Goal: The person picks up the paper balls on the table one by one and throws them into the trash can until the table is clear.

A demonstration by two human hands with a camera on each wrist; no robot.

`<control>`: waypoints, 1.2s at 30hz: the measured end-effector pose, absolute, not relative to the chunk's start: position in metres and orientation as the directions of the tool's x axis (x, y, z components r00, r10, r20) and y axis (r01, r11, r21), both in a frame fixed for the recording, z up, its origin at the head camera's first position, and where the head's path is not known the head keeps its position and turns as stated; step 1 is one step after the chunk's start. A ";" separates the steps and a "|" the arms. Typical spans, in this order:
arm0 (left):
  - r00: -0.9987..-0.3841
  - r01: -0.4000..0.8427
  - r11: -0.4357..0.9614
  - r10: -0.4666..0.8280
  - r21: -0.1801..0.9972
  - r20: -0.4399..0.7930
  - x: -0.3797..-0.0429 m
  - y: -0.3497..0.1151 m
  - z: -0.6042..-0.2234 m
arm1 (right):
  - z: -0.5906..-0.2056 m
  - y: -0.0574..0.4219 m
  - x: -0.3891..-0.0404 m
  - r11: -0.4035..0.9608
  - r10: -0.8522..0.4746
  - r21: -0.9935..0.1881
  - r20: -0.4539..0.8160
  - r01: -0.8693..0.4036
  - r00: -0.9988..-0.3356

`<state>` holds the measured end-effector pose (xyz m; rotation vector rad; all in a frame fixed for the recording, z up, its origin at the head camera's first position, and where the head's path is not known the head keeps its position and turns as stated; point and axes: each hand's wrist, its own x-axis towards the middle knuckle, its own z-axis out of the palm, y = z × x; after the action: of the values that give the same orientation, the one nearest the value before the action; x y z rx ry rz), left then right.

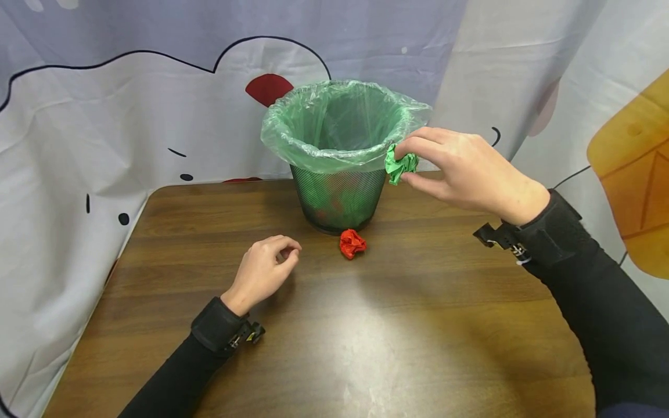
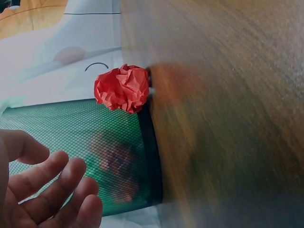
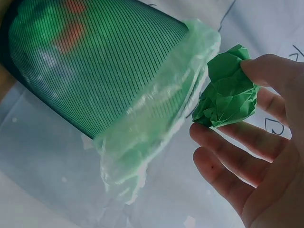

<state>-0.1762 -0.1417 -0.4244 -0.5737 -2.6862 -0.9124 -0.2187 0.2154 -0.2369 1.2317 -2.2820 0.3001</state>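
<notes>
My right hand (image 1: 460,165) pinches a crumpled ball of green paper (image 1: 400,164) between thumb and fingers, at the right side of the bin's rim. The right wrist view shows the green paper ball (image 3: 228,90) just outside the liner's edge. A black mesh waste bin (image 1: 340,200) stands at the back of the table, lined with a translucent green bag (image 1: 334,152) folded over its rim. On the table in front of the bin lies a crumpled red paper ball (image 1: 352,244). To its left, my left hand (image 1: 263,267) holds nothing, its fingers loosely curled.
Reddish and green shapes show through the mesh wall (image 3: 71,35) low in the bin. The brown wooden table (image 1: 313,348) reaches back to a patterned curtain (image 1: 104,128), which hangs behind and along both sides.
</notes>
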 end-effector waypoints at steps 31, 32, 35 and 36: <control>-0.892 0.444 0.717 0.300 0.537 0.337 -0.170 -0.146 -0.427 | -0.189 0.199 -0.252 0.628 -0.659 0.033 0.555 -0.778 -0.508; -0.893 0.443 0.718 0.300 0.537 0.335 -0.169 -0.146 -0.427 | -0.188 0.198 -0.254 0.627 -0.660 0.036 0.555 -0.778 -0.506; -0.893 0.444 0.717 0.302 0.538 0.334 -0.169 -0.146 -0.428 | -0.185 0.197 -0.257 0.626 -0.664 0.044 0.553 -0.779 -0.503; -0.893 0.444 0.717 0.303 0.537 0.334 -0.168 -0.146 -0.429 | -0.184 0.196 -0.258 0.627 -0.666 0.048 0.550 -0.777 -0.504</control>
<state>-0.1684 -0.1459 -0.4286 -0.5963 -2.7003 -0.9300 -0.2580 0.1962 -0.1842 1.1304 -2.3212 0.2782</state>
